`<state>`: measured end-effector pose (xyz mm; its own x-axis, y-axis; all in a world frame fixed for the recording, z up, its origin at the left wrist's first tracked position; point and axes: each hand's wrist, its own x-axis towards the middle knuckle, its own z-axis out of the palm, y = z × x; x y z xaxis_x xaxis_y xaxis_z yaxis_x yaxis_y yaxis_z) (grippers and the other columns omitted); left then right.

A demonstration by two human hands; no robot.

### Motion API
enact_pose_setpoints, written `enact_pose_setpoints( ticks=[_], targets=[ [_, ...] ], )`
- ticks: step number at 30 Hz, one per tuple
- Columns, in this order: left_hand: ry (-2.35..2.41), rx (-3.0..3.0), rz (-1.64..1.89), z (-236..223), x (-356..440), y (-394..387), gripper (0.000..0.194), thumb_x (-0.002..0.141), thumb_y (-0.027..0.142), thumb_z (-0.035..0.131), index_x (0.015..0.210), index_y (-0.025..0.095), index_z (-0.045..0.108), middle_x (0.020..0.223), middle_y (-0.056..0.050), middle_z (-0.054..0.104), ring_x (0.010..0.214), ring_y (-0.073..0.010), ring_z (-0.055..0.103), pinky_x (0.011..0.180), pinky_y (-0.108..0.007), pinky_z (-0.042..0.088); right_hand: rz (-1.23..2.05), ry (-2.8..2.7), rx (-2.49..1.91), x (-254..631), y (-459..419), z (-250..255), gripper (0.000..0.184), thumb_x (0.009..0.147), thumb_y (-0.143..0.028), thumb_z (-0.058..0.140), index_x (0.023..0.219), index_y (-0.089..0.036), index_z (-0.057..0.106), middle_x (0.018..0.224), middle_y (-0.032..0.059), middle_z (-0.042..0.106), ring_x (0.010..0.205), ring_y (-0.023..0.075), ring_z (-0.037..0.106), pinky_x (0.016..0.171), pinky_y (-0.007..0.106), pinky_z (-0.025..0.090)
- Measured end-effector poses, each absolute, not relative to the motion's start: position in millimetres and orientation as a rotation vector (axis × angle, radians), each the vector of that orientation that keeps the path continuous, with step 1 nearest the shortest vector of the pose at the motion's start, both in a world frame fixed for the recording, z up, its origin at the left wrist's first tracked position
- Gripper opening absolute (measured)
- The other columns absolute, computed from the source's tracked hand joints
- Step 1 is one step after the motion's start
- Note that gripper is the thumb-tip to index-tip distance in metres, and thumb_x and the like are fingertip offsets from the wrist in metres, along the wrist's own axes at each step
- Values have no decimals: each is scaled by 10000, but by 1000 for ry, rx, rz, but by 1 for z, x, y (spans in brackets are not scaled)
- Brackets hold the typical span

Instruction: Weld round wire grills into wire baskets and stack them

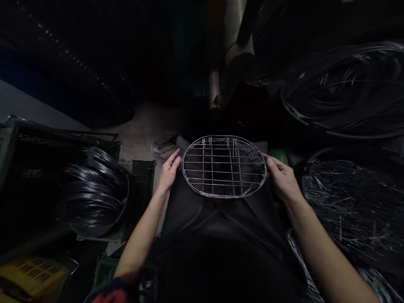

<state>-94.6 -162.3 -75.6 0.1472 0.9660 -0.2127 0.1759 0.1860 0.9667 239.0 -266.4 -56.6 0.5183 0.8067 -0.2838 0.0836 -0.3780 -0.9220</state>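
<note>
A round wire rack (222, 166), with parallel rods crossed by a few bars inside a rim, lies level above the dark cloth (189, 210) over my lap. More wire rims and rods show beneath its top, so it may be a stack; I cannot tell. At its left edge my left hand (170, 170) has thumb and fingertips against the rim. My right hand (282, 176) pinches the opposite edge between thumb and curled fingers. Part of the right fingers is hidden behind the thumb and palm.
On the left, dark crates (19, 139) stand beside a coil bundle of wire (94, 193). A yellow crate (34, 275) is at lower left. To the right are a container of short wire pieces (353, 202) and large wire coils (344, 88). A post (214, 88) rises ahead.
</note>
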Motion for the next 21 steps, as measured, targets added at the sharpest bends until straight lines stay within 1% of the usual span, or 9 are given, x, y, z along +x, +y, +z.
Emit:
enact_pose_setpoints(
  ticks=[2,4,8,10,12,14,15,18,21],
  targets=[
    [1224,1272,730,-65,-93,-158,526,841,355,597,1326,168,517,782,-8,655,716,-116,593,755,-222,476,1008,-664,-1731,237,-260,-52,478,693,-551,697,1046,-229,704,868,56,729,765,243,680,731,399,574],
    [1255,1331,693,-57,-90,-155,521,832,345,601,1314,159,534,743,-7,655,705,-131,598,756,-238,481,1044,-647,-1689,236,-257,-50,457,679,-500,731,1048,-232,701,862,56,734,750,250,689,726,411,579],
    [1324,1454,718,-54,-89,-154,534,849,376,574,1336,168,508,842,-29,699,710,-150,621,760,-270,506,1050,-702,-1661,240,-258,-47,429,726,-446,721,1110,-257,681,871,50,739,678,232,691,662,398,592],
    [1307,1469,713,-57,-90,-155,550,855,393,572,1351,172,488,928,-43,715,774,-163,647,808,-284,514,1045,-700,-1671,240,-261,-45,418,723,-439,727,1098,-258,690,876,46,740,681,228,693,654,386,595],
    [1298,1474,695,-60,-91,-158,540,856,404,571,1341,177,500,1077,-62,702,924,-190,659,893,-299,502,1048,-682,-1703,239,-263,-44,414,708,-433,740,1074,-244,702,896,44,740,746,237,699,712,395,596],
    [1296,1498,671,-62,-92,-160,509,864,403,559,1325,191,521,1242,-60,631,1107,-215,609,987,-311,460,1042,-671,-1737,236,-266,-44,414,689,-420,756,1054,-231,711,960,42,734,875,253,690,828,416,571],
    [1297,1519,660,-63,-91,-161,492,870,398,551,1320,198,527,1292,-52,595,1166,-220,576,1020,-316,438,1030,-671,-1748,234,-267,-45,412,682,-415,759,1047,-229,713,1002,41,727,947,259,674,888,426,546],
    [1337,1590,646,-61,-87,-158,457,887,364,528,1312,197,536,1294,-39,592,1199,-225,555,1046,-333,419,964,-695,-1772,229,-268,-47,411,689,-420,749,1048,-224,712,1085,44,704,1076,272,621,986,455,478],
    [1375,1623,632,-59,-81,-152,455,879,345,546,1296,163,549,1201,-41,656,1147,-229,589,1006,-336,457,899,-759,-1808,228,-265,-48,419,707,-433,732,1062,-212,706,1075,51,707,1066,279,626,990,480,470]
  ],
)
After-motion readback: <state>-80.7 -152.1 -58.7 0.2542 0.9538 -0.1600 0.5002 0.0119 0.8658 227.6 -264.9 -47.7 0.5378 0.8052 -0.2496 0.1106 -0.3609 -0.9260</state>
